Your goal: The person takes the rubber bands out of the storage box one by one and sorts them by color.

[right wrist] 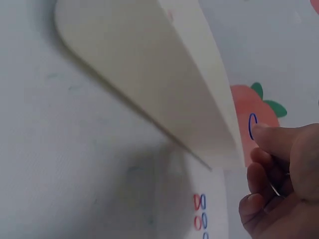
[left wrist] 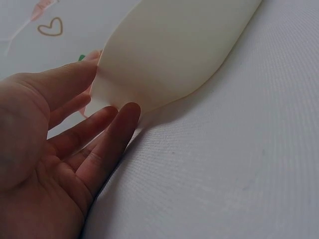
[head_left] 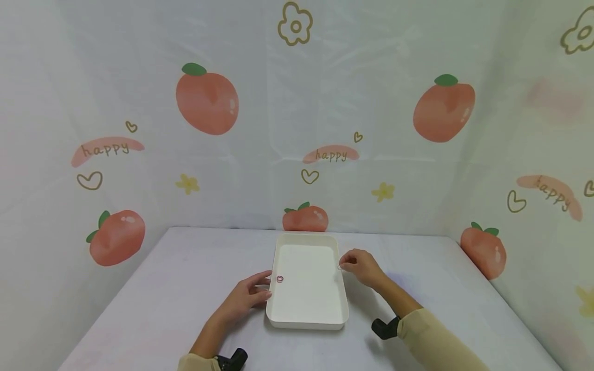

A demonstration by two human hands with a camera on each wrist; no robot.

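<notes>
On the table [head_left: 139, 309], a white rectangular tray [head_left: 307, 325] stands with low, plain walls, softly rounded corners and a smooth, pale floor. At its right rim, the right hand [head_left: 364, 268] pinches a blue ring [right wrist: 249, 127] at the tip of the thumb. The ring is a thin, closed loop, seen as a narrow upright oval in the right wrist view; in the head view it is only a faint, pale outline just beside the tray's rim, too small to show its colour. The other fingers of that hand curl inward. Against the tray's left wall, the left hand [head_left: 243, 299] rests its fingertips, loosely extended and not clenched. Inside the tray, near that same wall, lies a small reddish loop [head_left: 280, 279], which looks doubled, though its exact count cannot be told. Low in the right wrist view, beyond the tray's outer wall, more red and blue loops [right wrist: 198, 223] show as little ovals in a cluster; what they lie on is unclear
</notes>
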